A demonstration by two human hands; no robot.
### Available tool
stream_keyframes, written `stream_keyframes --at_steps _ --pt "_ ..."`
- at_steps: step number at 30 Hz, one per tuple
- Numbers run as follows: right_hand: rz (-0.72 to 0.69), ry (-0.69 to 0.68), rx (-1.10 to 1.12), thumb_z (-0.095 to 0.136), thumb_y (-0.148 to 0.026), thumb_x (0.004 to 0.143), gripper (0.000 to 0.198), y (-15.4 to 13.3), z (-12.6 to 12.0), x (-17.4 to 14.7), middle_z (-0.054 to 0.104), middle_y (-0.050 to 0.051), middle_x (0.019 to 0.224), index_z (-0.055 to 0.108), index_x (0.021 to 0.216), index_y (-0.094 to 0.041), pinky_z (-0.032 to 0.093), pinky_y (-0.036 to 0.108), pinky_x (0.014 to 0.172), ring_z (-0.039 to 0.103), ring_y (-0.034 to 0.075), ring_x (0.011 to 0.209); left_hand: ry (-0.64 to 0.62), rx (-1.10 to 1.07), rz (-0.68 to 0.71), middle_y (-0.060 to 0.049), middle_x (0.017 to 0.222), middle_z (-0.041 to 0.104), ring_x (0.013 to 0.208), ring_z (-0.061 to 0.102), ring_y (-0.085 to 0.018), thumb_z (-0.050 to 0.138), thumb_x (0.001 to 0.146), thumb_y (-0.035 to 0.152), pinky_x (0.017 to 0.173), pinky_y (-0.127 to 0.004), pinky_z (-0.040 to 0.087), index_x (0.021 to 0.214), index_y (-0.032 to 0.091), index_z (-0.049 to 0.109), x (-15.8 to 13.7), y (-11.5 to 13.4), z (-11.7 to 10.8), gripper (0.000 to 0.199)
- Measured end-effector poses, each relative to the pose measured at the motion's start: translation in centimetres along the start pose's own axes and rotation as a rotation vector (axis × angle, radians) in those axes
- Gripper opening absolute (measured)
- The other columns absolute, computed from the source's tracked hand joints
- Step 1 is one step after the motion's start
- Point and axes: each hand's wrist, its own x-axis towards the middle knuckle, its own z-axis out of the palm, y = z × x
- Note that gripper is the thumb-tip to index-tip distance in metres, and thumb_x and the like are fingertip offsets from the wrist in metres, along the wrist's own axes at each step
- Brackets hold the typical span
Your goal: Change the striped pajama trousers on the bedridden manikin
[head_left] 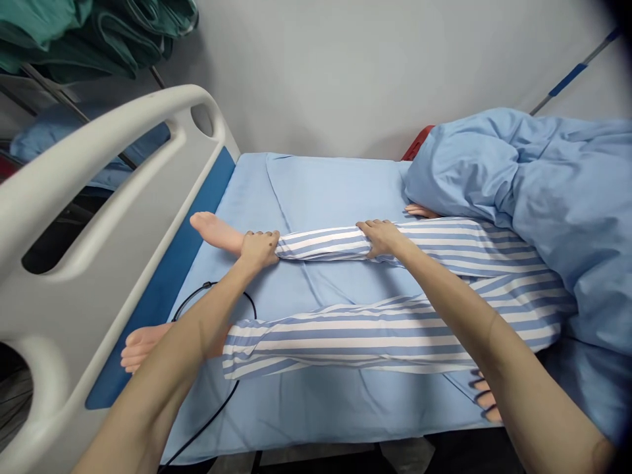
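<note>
A figure that looks like a manikin lies on the bed, dressed in blue-and-white striped trousers (pixel 345 339). My left hand (pixel 259 249) is closed around the ankle of the far leg, just above its bare foot (pixel 214 230), at the trouser cuff. Farther up that same leg, my right hand (pixel 381 238) grips the striped trouser leg (pixel 320 245) around the knee, fingers over the top. The near leg lies flat, and my left forearm partly covers its bare foot (pixel 143 345).
A cream footboard (pixel 113 210) closes off the left end of the bed. Bunched blue bedding (pixel 494 164) covers the figure's upper body at right. A black cable (pixel 210 421) crosses the blue sheet (pixel 326 187). Green folded cloth (pixel 118 33) lies on a rack at upper left.
</note>
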Motion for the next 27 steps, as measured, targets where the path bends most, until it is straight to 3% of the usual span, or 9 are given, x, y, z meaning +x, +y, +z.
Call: stream_keyframes --at_steps 6,10,17,21,27 --pt "-0.018 -0.014 -0.021 0.082 -0.043 0.060 0.088 -0.1 -0.2 0.1 0.062 0.016 0.122 0.045 0.135 -0.019 0.045 0.038 0.086 0.062 0.032 0.106 0.000 0.025 0.011 -0.020 0.109 0.070 0.104 0.065 -0.035 0.060 0.074 0.027 0.089 -0.042 0.040 0.119 0.014 0.057 -0.3 0.0 -0.6 0.047" --pt "-0.025 -0.005 -0.018 0.083 -0.046 0.060 0.090 0.1 -2.0 -0.4 0.063 0.016 0.118 0.045 0.136 -0.017 0.046 0.037 0.083 0.063 0.033 0.102 0.025 0.045 0.013 -0.020 0.108 0.071 0.101 0.066 -0.036 0.061 0.073 0.029 0.086 -0.041 0.042 0.116 0.015 0.059 -0.5 -0.3 -2.3 0.045" --pt "-0.020 0.093 0.104 0.085 -0.042 0.059 0.110 4.5 -9.0 -3.3 0.058 0.016 0.133 0.030 0.151 -0.016 0.047 0.038 0.093 0.059 0.035 0.116 0.110 -0.076 -0.070 -0.014 0.106 0.073 0.097 0.068 -0.035 0.064 0.073 0.044 0.079 -0.038 0.045 0.108 0.021 0.062 -1.5 1.0 -5.3 0.042" --pt "-0.047 0.164 0.172 0.085 -0.042 0.057 0.105 7.3 -13.1 -6.0 0.053 0.014 0.142 0.038 0.147 -0.018 0.045 0.043 0.102 0.054 0.036 0.125 0.155 -0.131 -0.103 -0.010 0.105 0.073 0.098 0.068 -0.034 0.063 0.072 0.050 0.076 -0.036 0.046 0.111 0.025 0.061 -1.4 3.1 -6.7 0.047" --pt "-0.030 0.226 0.257 0.080 -0.039 0.056 0.089 9.8 -17.2 -10.2 0.059 0.009 0.135 0.050 0.139 -0.023 0.047 0.044 0.101 0.057 0.035 0.121 0.179 -0.217 -0.164 -0.006 0.104 0.073 0.097 0.068 -0.033 0.064 0.069 0.049 0.076 -0.035 0.046 0.109 0.028 0.059 -1.0 7.3 -8.0 0.045"
